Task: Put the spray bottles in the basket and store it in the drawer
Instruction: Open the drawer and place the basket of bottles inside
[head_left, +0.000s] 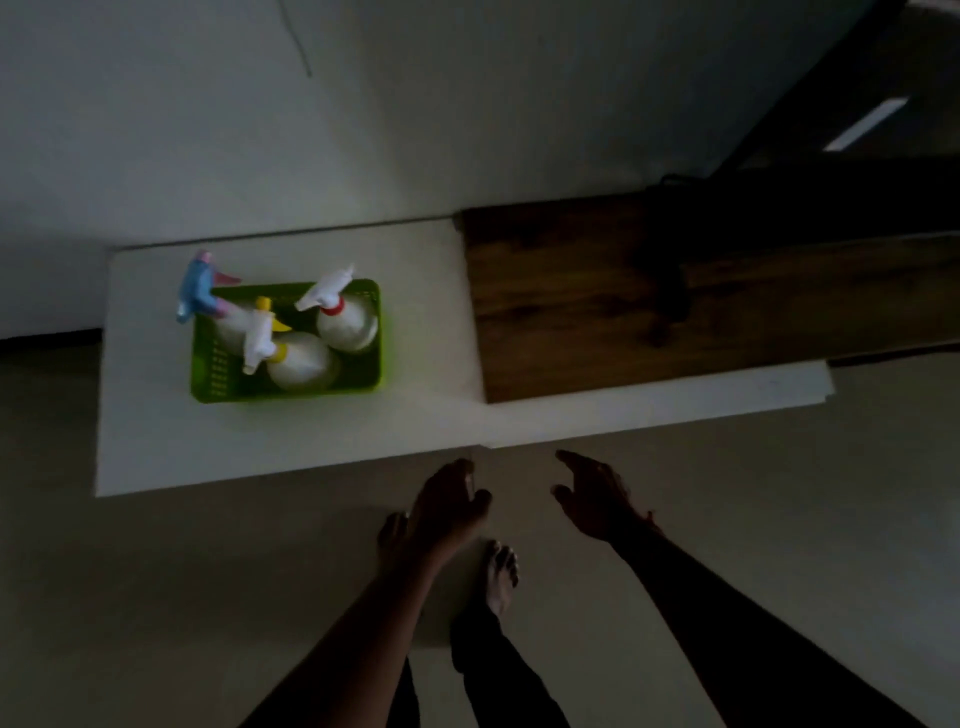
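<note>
While three spray bottles (304, 358) stand in the green basket (218, 387) on the white desk (415, 332), up and left of both hands, the left hand (449, 506) hangs loosely curled and empty below the desk edge, and the right hand (592, 499), just beside it, is spread open, holding nothing.
</note>
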